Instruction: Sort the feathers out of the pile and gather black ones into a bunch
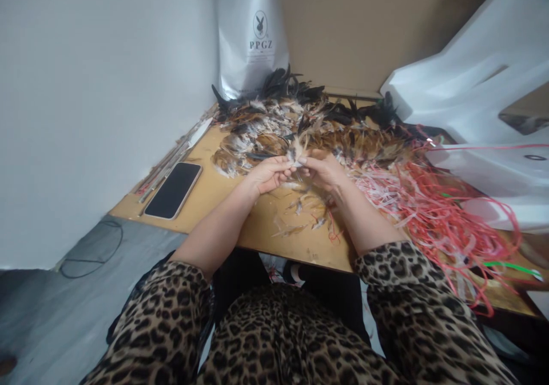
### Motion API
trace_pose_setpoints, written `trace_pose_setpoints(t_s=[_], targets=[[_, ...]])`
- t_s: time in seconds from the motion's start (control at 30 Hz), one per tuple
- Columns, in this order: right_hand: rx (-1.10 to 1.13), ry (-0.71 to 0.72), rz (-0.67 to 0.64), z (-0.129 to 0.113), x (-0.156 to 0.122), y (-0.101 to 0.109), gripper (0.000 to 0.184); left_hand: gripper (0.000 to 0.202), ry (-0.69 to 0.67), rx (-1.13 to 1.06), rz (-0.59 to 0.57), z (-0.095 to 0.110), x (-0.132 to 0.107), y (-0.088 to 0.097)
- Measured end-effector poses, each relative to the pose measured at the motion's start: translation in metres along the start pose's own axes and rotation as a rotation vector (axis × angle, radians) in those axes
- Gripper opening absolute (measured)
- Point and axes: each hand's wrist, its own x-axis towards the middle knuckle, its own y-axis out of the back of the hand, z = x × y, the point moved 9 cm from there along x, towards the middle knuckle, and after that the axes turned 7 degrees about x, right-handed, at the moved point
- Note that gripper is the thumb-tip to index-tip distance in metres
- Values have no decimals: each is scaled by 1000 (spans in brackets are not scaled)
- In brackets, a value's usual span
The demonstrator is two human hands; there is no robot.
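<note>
- Standing here, I see the left hand point(272, 174) and the right hand point(323, 170) brought together over the table point(257, 225), thumbs and fingertips almost meeting.
- Between them is a small pale tuft point(299, 145) of feather; both hands pinch it near its lower end, and its fluffy top points away from the body. Exactly how each finger lies on it is too small for me to tell.
- Just beyond the hands, feather bundles point(360, 139) spread across to both sides, brown and white nearest, with dark plumes point(291, 84) farther back.
- Below the hands, toward the body, a few loose feathers point(295, 207) lie scattered on the wood, and a curl of red thread point(334, 236) sits near the right forearm.
- To the right of the right hand, a tangled heap of pink strips point(446, 219) runs along the table, with a green strip point(512, 271) at its near end.
- Left of the left hand, well apart, a phone point(174, 190) lies with its dark screen up.
- Past the feathers, ahead of the hands, stands a silvery bag point(253, 36) lettered PPGZ; white plastic point(454, 82) bulges up on the far right.
- Leopard-print sleeves point(167, 293) end around the elbows, leaving both forearms bare.
</note>
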Motion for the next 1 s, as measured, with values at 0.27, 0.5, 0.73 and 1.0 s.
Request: trace_pose_setpoints(t_s=[0.27, 0.5, 0.73, 1.0], targets=[[-292, 177, 213, -22, -5, 17, 27, 10, -106, 166, 140, 11, -1, 8], [-392, 187, 252, -25, -7, 16, 27, 14, -188, 325, 280, 19, -3, 11], [-303, 206, 194, -22, -3, 15, 27, 15, -181, 271, 286, 18, -2, 16], [-343, 241, 210, -28, -2, 24, 30, 16, -188, 216, 292, 20, -3, 19]])
